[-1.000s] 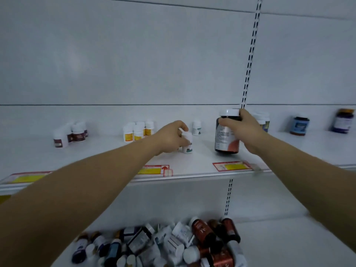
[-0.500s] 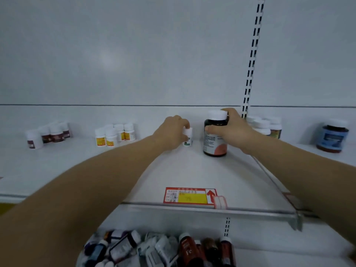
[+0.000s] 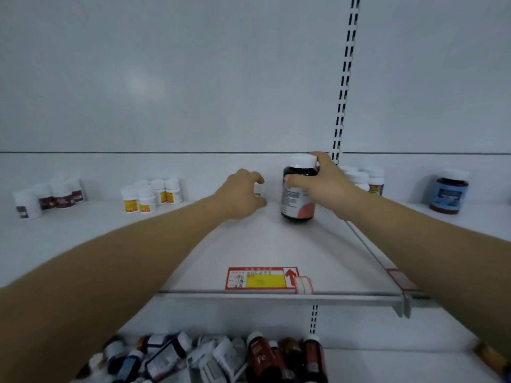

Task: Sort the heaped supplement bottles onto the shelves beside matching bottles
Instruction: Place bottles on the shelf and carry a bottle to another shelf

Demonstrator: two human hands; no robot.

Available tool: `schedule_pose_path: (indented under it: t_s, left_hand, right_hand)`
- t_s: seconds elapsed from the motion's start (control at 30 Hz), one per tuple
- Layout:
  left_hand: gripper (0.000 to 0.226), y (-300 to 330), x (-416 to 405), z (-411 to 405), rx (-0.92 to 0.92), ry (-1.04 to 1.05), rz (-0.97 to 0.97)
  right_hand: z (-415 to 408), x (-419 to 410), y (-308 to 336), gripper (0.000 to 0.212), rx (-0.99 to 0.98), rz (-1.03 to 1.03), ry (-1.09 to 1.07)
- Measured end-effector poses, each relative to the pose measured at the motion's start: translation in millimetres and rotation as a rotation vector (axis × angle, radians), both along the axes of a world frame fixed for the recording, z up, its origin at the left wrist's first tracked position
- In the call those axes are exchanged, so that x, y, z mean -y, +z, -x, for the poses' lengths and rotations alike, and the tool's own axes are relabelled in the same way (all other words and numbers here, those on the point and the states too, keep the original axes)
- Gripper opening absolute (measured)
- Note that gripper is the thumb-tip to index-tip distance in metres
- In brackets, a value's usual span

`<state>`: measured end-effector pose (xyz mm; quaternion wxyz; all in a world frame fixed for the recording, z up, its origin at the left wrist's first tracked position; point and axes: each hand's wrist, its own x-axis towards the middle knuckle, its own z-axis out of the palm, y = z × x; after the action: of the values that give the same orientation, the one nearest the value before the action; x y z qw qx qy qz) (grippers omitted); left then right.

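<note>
Starting nearest the camera, the heap of bottles [image 3: 221, 360] lies jumbled on the lower shelf [image 3: 387, 366], most of them on their sides, so the sorting looks far from finished. Above it runs the front rail of the upper shelf [image 3: 276, 244], carrying a red and yellow price tag [image 3: 262, 278].

Further back, both arms reach to the rear of that shelf. The right hand [image 3: 323, 183] grips a large dark bottle [image 3: 298, 194] with fingers curled round its shoulder and white cap. The bottle stands upright on the shelf, long axis vertical, cap up, label turned towards the camera. The left hand [image 3: 243, 194] is curled round a small white bottle [image 3: 259, 189], largely hidden behind the fingers; its footing cannot be confirmed.

Judgement: the step in hand is placement at the back of the shelf. The next move calls for both hands to let go cleanly without tipping either bottle, then return to the heap.

Against the back wall stand groups of yellow-labelled bottles [image 3: 152, 194], brown-labelled bottles [image 3: 49, 197], white-capped bottles [image 3: 365, 179] just beside the right hand, and a blue-labelled jar [image 3: 449, 192] well apart.
</note>
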<state>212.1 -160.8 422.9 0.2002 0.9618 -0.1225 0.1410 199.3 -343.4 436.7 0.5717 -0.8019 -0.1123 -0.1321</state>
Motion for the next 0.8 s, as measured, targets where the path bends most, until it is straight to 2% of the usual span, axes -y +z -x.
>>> schedule_pose_path:
  t_s: [0.13, 0.33, 0.47, 0.57, 0.63, 0.73, 0.8]
  left_hand:
    - [0.074, 13.1, 27.9, 38.0, -0.284, -0.185, 0.318]
    - [0.077, 21.8, 101.1, 88.7, -0.378, -0.445, 0.528]
    - [0.067, 20.0, 190.6, 130.9, -0.393, -0.613, 0.627]
    - [0.052, 12.1, 277.6, 164.8, -0.458, -0.745, 0.755]
    - [0.047, 6.3, 340.1, 188.4, -0.572, -0.829, 0.848]
    - [0.037, -3.6, 434.8, 226.0, -0.777, -0.948, 0.955]
    - [0.033, -11.1, 499.3, 252.2, -0.867, -1.027, 0.971]
  right_hand:
    - [33.5, 12.3, 16.1, 0.048, 0.020, -0.160, -0.091]
    - [101.6, 76.1, 30.4, 0.035, 0.073, -0.220, -0.212]
    - [157.7, 149.9, 35.5, 0.024, 0.111, -0.253, -0.307]
    - [203.5, 225.5, 33.9, 0.027, 0.126, -0.279, -0.418]
    - [239.1, 284.5, 31.8, 0.028, 0.085, -0.283, -0.467]
    - [295.8, 378.6, 27.1, 0.010, 0.015, -0.288, -0.535]
    - [330.9, 438.9, 22.9, 0.005, 0.006, -0.260, -0.608]
